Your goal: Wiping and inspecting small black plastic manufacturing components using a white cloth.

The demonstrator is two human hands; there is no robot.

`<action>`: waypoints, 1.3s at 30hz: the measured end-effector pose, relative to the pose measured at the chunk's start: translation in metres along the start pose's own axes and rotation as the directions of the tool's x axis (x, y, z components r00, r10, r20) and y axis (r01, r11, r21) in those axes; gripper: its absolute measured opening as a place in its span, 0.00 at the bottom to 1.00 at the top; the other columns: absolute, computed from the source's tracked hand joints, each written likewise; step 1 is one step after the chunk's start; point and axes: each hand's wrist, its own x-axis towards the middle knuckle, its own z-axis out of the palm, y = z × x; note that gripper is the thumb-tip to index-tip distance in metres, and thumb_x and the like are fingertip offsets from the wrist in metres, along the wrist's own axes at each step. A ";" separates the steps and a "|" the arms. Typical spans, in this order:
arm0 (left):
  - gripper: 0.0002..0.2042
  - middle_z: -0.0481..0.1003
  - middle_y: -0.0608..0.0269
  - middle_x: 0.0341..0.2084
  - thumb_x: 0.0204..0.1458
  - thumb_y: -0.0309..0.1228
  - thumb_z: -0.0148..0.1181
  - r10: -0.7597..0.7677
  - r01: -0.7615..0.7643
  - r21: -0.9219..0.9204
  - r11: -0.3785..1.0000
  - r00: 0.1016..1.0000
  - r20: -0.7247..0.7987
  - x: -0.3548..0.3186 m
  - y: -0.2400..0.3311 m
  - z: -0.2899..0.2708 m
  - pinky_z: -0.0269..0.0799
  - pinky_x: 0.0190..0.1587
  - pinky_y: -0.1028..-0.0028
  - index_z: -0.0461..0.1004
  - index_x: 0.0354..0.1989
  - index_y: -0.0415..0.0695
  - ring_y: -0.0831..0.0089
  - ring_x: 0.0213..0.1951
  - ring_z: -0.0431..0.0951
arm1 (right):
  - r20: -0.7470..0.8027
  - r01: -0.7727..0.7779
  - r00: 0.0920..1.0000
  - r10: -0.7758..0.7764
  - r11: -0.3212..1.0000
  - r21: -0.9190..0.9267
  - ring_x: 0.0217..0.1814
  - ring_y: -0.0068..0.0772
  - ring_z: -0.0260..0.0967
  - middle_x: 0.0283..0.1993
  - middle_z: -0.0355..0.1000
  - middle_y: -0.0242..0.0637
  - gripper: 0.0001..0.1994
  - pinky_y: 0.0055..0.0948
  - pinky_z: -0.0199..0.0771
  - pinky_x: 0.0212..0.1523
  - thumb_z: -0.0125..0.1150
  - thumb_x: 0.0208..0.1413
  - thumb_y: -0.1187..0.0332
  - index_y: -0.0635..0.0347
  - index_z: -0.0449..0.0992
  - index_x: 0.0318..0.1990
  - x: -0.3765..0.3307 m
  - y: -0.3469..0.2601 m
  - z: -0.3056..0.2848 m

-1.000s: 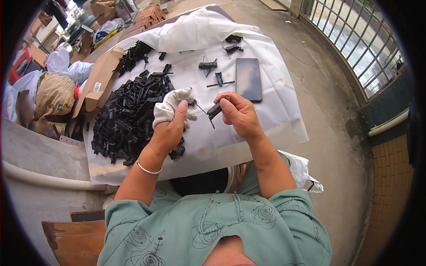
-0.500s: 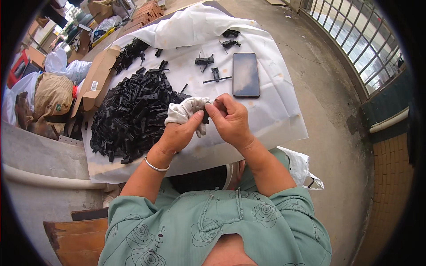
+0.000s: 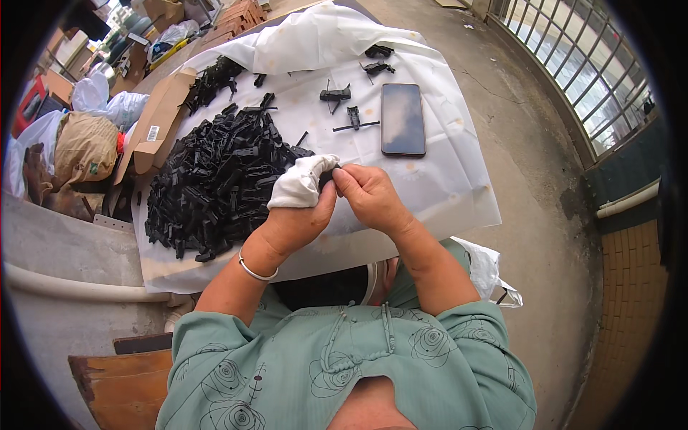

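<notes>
My left hand (image 3: 301,204), its fingers covered by a white cloth glove with the thumb bare, is closed around a small black plastic part (image 3: 329,174). Bare fingers of my right hand (image 3: 370,196) pinch the same part from the right. Most of the part is hidden between the fingers. Left of my hands lies a large heap of black plastic parts (image 3: 215,179). Beyond them, a few single black pieces rest apart, among them one with thin arms stretched sideways (image 3: 354,120) and another with thin legs (image 3: 335,95).
A dark-screened phone (image 3: 403,120) lies at the right on the white sheet (image 3: 451,193) covering the table. An opened cardboard box (image 3: 159,122) stands by the heap's left side. Bags (image 3: 89,143) crowd the far left. A metal fence (image 3: 573,64) runs along the right.
My left hand has turned, so the glove's back now shows more. My right fingers have folded in closer around the black part. The view has shifted slightly.
</notes>
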 end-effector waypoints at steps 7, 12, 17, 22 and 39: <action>0.12 0.73 0.49 0.33 0.45 0.24 0.54 -0.047 0.043 0.078 0.996 0.998 0.042 -0.005 -0.005 0.000 0.70 0.41 0.69 0.70 0.40 0.36 0.58 0.36 0.74 | -0.066 -0.075 0.995 0.075 0.997 0.003 0.19 0.21 0.54 0.15 0.60 0.31 0.14 0.26 0.59 0.22 0.49 0.58 0.66 0.66 0.69 0.24 -0.003 0.007 0.014; 0.13 0.69 0.66 0.31 0.52 0.27 0.55 -0.225 0.223 -0.449 0.865 0.973 0.051 -0.001 -0.015 0.000 0.66 0.36 0.80 0.63 0.45 0.40 0.82 0.34 0.65 | -0.013 -0.009 1.000 0.008 0.998 -0.057 0.25 0.15 0.56 0.21 0.64 0.24 0.11 0.19 0.59 0.26 0.51 0.59 0.66 0.65 0.71 0.29 0.002 -0.008 -0.003; 0.13 0.70 0.66 0.30 0.55 0.26 0.49 -0.411 0.483 -0.646 0.591 0.869 0.274 0.005 -0.016 -0.018 0.62 0.23 0.84 0.60 0.48 0.41 0.85 0.23 0.63 | 0.153 0.071 0.988 -0.023 0.944 -0.322 0.22 0.21 0.61 0.22 0.68 0.34 0.06 0.21 0.64 0.25 0.60 0.49 0.71 0.64 0.75 0.34 -0.002 -0.006 -0.010; 0.16 0.68 0.66 0.28 0.56 0.25 0.44 -0.396 0.469 -0.373 0.800 0.881 0.258 0.002 -0.008 -0.015 0.61 0.22 0.84 0.58 0.53 0.40 0.85 0.20 0.62 | 0.004 0.251 0.966 -0.257 0.942 -0.224 0.22 0.18 0.59 0.21 0.67 0.30 0.05 0.18 0.61 0.24 0.62 0.47 0.74 0.63 0.75 0.32 0.002 -0.008 -0.009; 0.11 0.68 0.58 0.26 0.51 0.24 0.44 -0.279 0.344 -0.196 0.918 0.913 0.296 0.001 -0.004 -0.012 0.67 0.30 0.72 0.63 0.43 0.38 0.70 0.26 0.68 | 0.170 0.049 0.985 -0.033 0.994 -0.094 0.23 0.21 0.55 0.20 0.61 0.29 0.12 0.24 0.61 0.26 0.48 0.60 0.66 0.65 0.68 0.28 -0.001 -0.010 -0.004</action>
